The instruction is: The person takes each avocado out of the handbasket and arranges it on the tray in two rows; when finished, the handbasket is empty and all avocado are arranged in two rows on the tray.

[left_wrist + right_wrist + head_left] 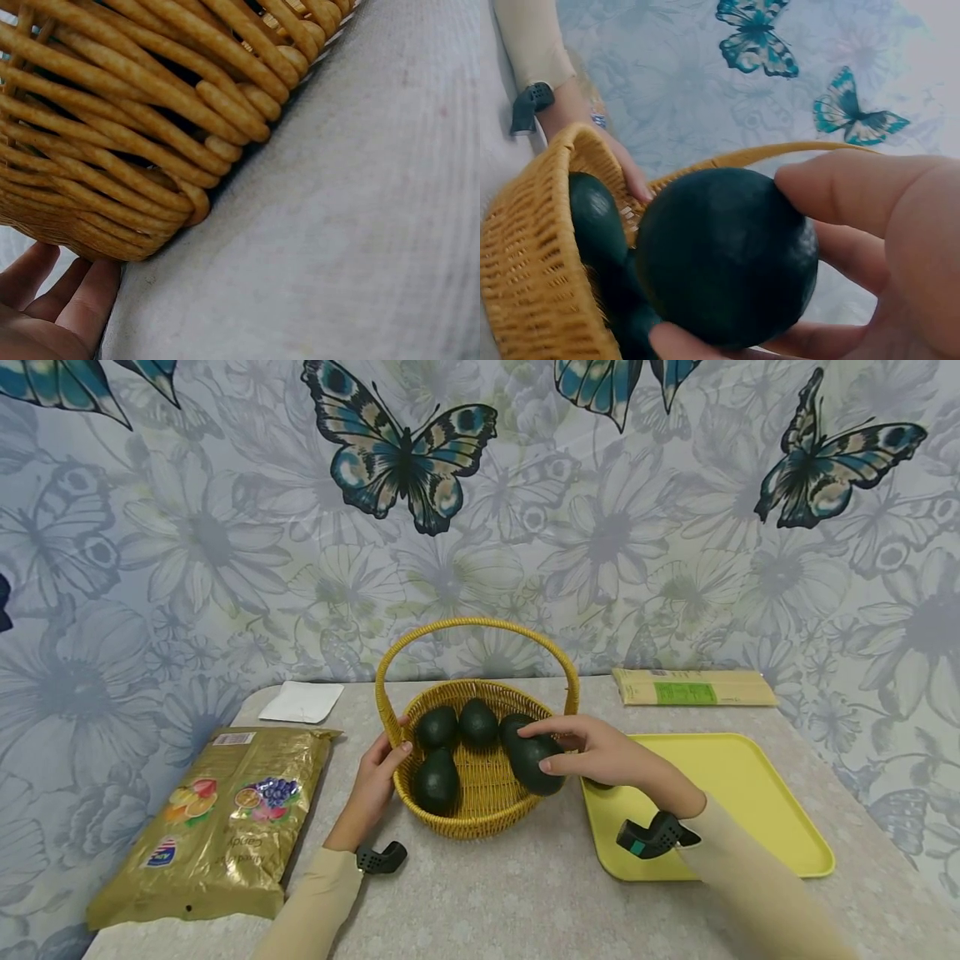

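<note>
A yellow wicker basket (474, 827) with a tall arched handle stands in the middle of the table. My left hand (375, 783) grips its left rim, thumb over the edge and fingers along the outer wall; the left wrist view shows those fingertips against the wicker (112, 187). With fingers and thumb spread around it, my right hand (588, 747) holds a dark green avocado (534, 768) at the basket's right side. Inside lie several more avocados (437, 782), one partly behind the held one. In the right wrist view the held avocado (727, 255) looks round and glossy.
Right of the basket lies a yellow tray (720, 810), a dark object (597, 784) at its left edge mostly hidden under my right hand. A gold candy bag (225, 827) and a white packet (302, 702) are left. A beige package (693, 687) lies back right, by the butterfly-patterned backdrop.
</note>
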`<action>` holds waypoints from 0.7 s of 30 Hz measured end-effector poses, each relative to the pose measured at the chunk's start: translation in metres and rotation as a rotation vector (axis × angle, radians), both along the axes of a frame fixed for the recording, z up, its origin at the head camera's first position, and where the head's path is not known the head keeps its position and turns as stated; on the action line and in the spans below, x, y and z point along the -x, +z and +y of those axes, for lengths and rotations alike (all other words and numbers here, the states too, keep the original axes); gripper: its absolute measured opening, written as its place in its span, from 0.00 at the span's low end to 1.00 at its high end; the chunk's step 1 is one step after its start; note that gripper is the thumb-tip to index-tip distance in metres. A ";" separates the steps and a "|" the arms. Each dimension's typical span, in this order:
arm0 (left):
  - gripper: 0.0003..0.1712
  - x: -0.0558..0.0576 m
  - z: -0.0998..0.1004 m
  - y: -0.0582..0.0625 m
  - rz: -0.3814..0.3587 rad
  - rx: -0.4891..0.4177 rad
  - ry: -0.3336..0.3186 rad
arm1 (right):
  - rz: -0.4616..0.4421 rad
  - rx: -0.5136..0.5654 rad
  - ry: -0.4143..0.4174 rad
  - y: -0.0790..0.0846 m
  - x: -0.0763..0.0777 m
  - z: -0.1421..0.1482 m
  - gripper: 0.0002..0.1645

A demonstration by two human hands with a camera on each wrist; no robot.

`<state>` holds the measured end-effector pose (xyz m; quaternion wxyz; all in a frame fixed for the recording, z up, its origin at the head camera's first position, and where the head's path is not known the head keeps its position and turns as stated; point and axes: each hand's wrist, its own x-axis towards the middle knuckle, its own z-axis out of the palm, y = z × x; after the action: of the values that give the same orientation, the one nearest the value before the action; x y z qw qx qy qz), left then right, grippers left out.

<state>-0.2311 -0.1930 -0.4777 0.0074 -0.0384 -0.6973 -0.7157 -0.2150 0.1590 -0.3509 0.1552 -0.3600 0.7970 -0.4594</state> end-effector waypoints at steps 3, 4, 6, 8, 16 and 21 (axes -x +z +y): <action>0.31 0.000 0.000 0.000 -0.006 0.004 0.003 | -0.021 -0.017 -0.016 -0.001 -0.003 0.015 0.27; 0.31 0.000 0.000 0.000 -0.007 0.005 0.003 | -0.032 -0.018 -0.021 -0.002 -0.004 0.021 0.28; 0.31 0.000 0.000 0.000 -0.003 0.005 0.002 | -0.046 -0.004 -0.032 -0.005 -0.005 0.031 0.28; 0.30 0.000 0.000 0.000 0.002 0.005 0.000 | -0.068 0.019 -0.044 -0.007 -0.007 0.040 0.28; 0.30 0.000 0.000 0.000 0.016 -0.007 -0.010 | -0.050 0.060 -0.117 -0.009 -0.009 0.082 0.28; 0.30 0.000 0.000 -0.001 0.029 -0.007 -0.013 | -0.031 0.069 -0.185 -0.011 -0.007 0.110 0.27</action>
<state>-0.2308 -0.1928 -0.4787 0.0131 -0.0535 -0.6944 -0.7175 -0.2079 0.2691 -0.3622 0.1119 -0.2831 0.8080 -0.5045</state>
